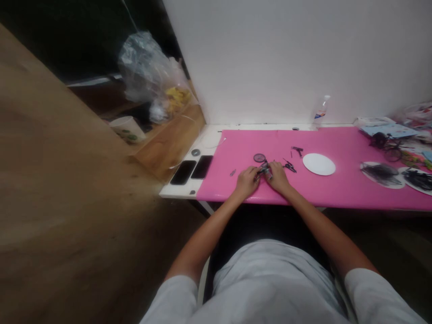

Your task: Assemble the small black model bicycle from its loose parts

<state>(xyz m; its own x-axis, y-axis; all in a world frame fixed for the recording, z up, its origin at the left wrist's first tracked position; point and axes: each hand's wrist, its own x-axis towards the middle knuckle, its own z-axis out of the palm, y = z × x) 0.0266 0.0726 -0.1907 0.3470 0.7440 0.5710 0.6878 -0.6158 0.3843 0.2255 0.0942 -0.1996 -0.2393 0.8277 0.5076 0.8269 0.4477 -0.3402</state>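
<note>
Over the pink table cover, my left hand point(248, 181) and my right hand point(277, 177) meet at a small dark model bicycle point(263, 170), fingers closed around it from both sides. Fingertips hide much of its shape. A spoked toy wheel point(259, 158) touches or lies just beyond it; I cannot tell which. Right of my right hand are thin black plastic parts point(289, 166) and a black T-shaped piece point(297, 150). A small grey piece point(232, 172) lies left of my left hand.
A white plate point(319, 164) sits to the right, with plates of black parts point(420, 179) farther over. Behind these stands another model bicycle point(393, 153). Two phones point(201, 167) lie at the left edge. A plastic bottle point(321, 109) stands by the wall.
</note>
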